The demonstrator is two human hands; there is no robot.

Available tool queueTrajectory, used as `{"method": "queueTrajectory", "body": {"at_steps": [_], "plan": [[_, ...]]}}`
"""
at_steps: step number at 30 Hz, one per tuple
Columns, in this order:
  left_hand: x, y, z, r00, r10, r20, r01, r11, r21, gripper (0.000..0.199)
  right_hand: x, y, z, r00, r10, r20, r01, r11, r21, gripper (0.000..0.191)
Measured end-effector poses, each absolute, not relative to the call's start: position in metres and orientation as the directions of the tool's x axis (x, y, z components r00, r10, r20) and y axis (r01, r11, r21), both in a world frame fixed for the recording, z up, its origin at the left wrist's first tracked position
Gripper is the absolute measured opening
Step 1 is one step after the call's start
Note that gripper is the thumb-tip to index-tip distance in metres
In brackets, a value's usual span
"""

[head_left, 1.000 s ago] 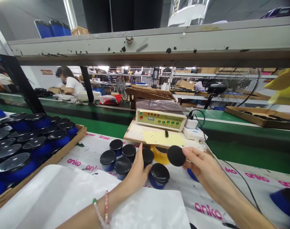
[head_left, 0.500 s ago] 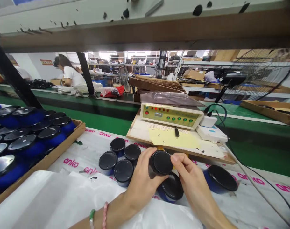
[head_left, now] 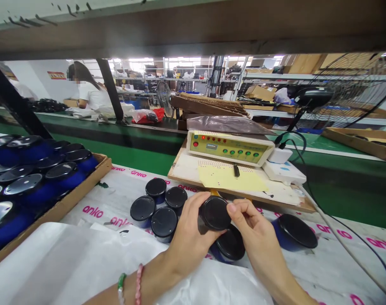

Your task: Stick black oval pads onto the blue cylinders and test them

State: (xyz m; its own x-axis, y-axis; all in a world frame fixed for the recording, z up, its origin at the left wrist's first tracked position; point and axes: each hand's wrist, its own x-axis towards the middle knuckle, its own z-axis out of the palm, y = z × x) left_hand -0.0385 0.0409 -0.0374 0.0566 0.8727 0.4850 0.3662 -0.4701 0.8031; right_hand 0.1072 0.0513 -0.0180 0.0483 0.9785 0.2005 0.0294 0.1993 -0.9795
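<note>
My left hand (head_left: 189,226) wraps round a round black-topped container (head_left: 215,213), its dark top facing up toward me. The thumb and bent fingers of my right hand (head_left: 251,220) press at the container's right edge. Just below it, partly hidden by my hands, another black-topped blue container (head_left: 231,242) stands on the table. To the left of my left hand is a group of several small containers (head_left: 164,222) with black tops. A larger blue container with a black top (head_left: 294,232) sits to the right of my right hand.
A cardboard tray (head_left: 99,169) full of blue containers is at the left. Behind my hands, a control box (head_left: 227,148) rests on a board with yellow paper (head_left: 224,176). Cables run down the right side. White sheeting (head_left: 68,262) lies in front. A person (head_left: 93,95) sits across the green belt.
The camera view has tilted and shifted slightly. Both hands remain at the same container, whose top has turned a little in view.
</note>
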Motion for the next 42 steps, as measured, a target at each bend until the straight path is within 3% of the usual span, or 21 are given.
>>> {"method": "queueTrajectory", "body": {"at_steps": [14, 25, 34, 38, 42], "plan": [[-0.040, 0.039, -0.039, 0.062, 0.830, 0.555, 0.352, -0.538, 0.766, 0.065, 0.104, 0.046, -0.021, 0.126, 0.901, 0.414, 0.172, 0.392, -0.904, 0.021], [-0.039, 0.038, -0.041, 0.026, 0.841, 0.541, 0.346, -0.515, 0.784, 0.064, 0.103, 0.045, -0.022, 0.119, 0.877, 0.465, 0.229, 0.431, -0.873, 0.019], [-0.040, 0.040, -0.043, 0.022, 0.767, 0.641, 0.359, -0.605, 0.711, 0.065, 0.108, 0.048, -0.025, 0.134, 0.892, 0.431, 0.210, 0.399, -0.892, 0.024], [-0.040, 0.040, -0.043, 0.102, 0.655, 0.749, 0.337, -0.731, 0.593, 0.062, 0.114, 0.050, -0.009, -0.114, 0.950, 0.291, 0.180, 0.308, -0.934, 0.039], [-0.041, 0.040, -0.046, 0.157, 0.557, 0.816, 0.290, -0.815, 0.501, 0.061, 0.113, 0.044, 0.013, -0.320, 0.932, 0.173, 0.390, 0.296, -0.872, 0.037]]}}
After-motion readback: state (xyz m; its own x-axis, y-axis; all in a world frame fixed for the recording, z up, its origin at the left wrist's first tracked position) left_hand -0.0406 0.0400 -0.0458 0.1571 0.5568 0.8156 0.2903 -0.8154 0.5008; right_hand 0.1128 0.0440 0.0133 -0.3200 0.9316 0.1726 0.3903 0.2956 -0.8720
